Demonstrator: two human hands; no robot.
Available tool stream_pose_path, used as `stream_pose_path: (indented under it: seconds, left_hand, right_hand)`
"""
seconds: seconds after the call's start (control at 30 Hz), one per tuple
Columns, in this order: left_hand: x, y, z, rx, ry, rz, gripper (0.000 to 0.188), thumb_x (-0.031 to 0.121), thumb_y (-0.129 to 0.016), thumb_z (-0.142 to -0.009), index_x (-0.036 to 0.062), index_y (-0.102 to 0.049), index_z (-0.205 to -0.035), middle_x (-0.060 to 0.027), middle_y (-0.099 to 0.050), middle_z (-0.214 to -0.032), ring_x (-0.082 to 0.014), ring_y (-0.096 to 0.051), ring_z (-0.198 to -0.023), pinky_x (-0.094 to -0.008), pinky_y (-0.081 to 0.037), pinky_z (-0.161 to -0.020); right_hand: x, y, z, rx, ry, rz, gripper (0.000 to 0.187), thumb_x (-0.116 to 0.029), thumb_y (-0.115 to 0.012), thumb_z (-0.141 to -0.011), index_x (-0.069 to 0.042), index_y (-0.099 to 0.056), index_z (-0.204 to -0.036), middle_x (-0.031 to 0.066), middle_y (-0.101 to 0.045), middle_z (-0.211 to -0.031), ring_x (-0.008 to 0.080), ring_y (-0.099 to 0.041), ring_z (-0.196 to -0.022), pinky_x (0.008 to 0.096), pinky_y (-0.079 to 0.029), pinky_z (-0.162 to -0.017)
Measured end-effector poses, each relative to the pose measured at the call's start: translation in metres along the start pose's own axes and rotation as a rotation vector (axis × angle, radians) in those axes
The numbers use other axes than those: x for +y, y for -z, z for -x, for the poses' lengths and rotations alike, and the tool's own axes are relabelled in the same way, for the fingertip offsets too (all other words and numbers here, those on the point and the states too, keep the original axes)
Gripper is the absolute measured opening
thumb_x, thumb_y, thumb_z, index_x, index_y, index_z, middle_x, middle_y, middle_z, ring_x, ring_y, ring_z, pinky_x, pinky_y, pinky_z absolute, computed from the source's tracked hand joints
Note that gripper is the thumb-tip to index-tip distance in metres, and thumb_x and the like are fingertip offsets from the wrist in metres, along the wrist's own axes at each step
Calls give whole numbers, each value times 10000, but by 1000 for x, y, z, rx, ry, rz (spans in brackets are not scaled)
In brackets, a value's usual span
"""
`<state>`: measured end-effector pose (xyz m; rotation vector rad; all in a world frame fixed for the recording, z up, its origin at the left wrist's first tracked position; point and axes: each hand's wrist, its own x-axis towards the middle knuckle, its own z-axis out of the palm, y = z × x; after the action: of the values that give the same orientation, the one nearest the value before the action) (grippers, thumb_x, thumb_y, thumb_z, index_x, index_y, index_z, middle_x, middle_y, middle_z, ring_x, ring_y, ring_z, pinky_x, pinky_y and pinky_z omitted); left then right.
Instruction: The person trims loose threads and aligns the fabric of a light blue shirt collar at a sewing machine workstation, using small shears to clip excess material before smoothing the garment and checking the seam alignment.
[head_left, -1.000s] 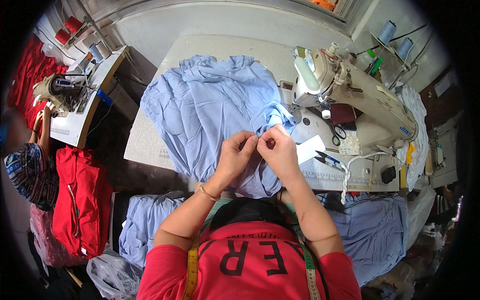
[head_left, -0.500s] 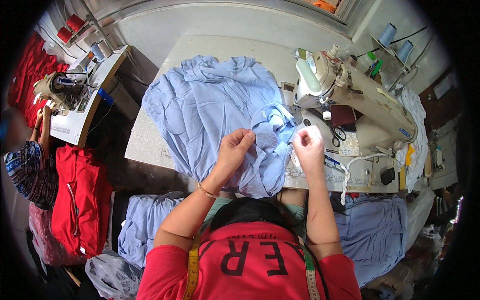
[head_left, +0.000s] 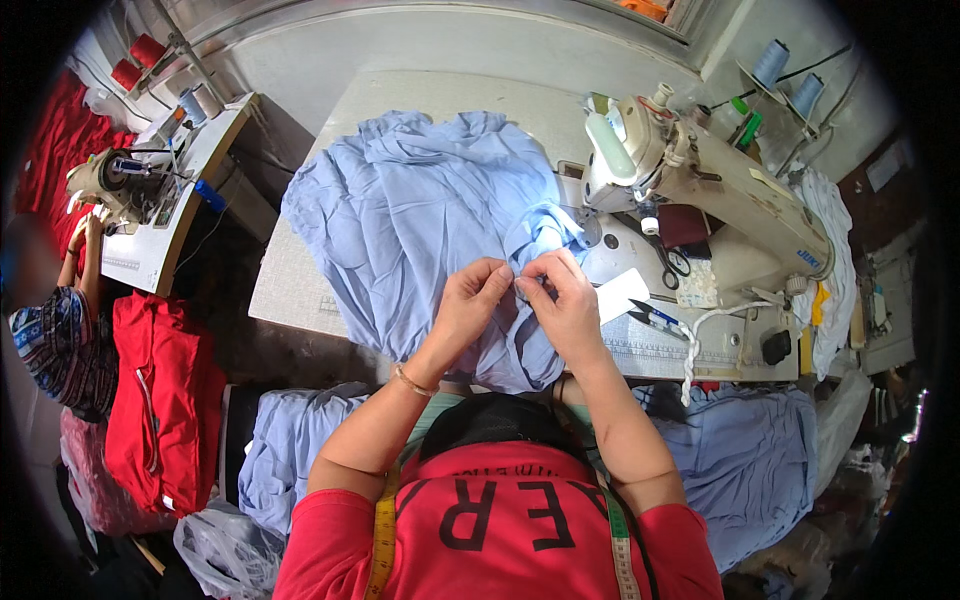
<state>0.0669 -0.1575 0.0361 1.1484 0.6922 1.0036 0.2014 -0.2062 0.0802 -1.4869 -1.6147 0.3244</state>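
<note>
My left hand [head_left: 474,303] is closed in a pinch over the light-blue cloth garment [head_left: 420,200]. Beside it, my right hand [head_left: 560,303] is pinched too, its fingertips almost meeting the left ones. Whatever the fingertips hold is too small to make out. The garment lies rumpled across the table, its bunched end next to the sewing machine [head_left: 730,190]. Just right of my right hand lie a white card [head_left: 622,295] and dark-bladed thread snips [head_left: 657,318] with blue on them.
Black scissors [head_left: 676,266] and a dark red pouch [head_left: 684,228] rest on the machine bed. A braided white cord [head_left: 692,350] hangs over the table's front edge. More blue cloth [head_left: 740,450] is piled below right. At far left, another person works at a second sewing machine [head_left: 110,180].
My right hand has moved left from beside the machine to meet my left hand, uncovering the white card and more of the snips. My left hand has barely moved.
</note>
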Motion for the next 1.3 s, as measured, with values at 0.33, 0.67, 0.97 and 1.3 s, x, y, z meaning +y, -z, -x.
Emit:
stream_pose_path:
  seconds: [0.33, 0.67, 0.97, 1.3]
  left_hand:
    - [-7, 1, -3, 32, -12, -12, 197, 173, -558, -909, -10, -624, -881, 64, -537, -743, -22, -441, -688, -184, -360, -607]
    - [40, -25, 28, -81, -519, -793, 257, 55, -625, -764, -24, -575, -1004, -146, -550, -799, -330, -555, -728, -335, -459, -650]
    - [24, -10, 44, -272, -418, -624, 172, 27, -620, -790, -19, -582, -951, -127, -602, -897, -256, -584, -834, -308, -460, -738]
    - [31, -11, -9, -190, -594, -1063, 525, 25, -624, -715, 89, -478, -1216, -130, -409, -1300, -348, -413, -1126, -398, -375, -935]
  right_hand:
    - [58, 40, 4, 155, -117, 337, 125, -124, -544, -873, -18, -523, -812, 111, -537, -769, 313, -533, -685, 374, -430, -624]
    - [0, 10, 33, -260, -444, -1093, 240, -207, -599, -884, -10, -555, -1013, -2, -557, -901, 70, -520, -800, 230, -433, -672]
    - [35, 19, 41, 95, -606, -1214, 286, -180, -569, -894, -28, -544, -1135, 44, -585, -1084, 139, -547, -973, 294, -415, -879]
    - [49, 37, 57, 192, -586, -975, 416, -303, -525, -923, -13, -496, -1220, 54, -537, -1184, 134, -480, -1083, 290, -346, -951]
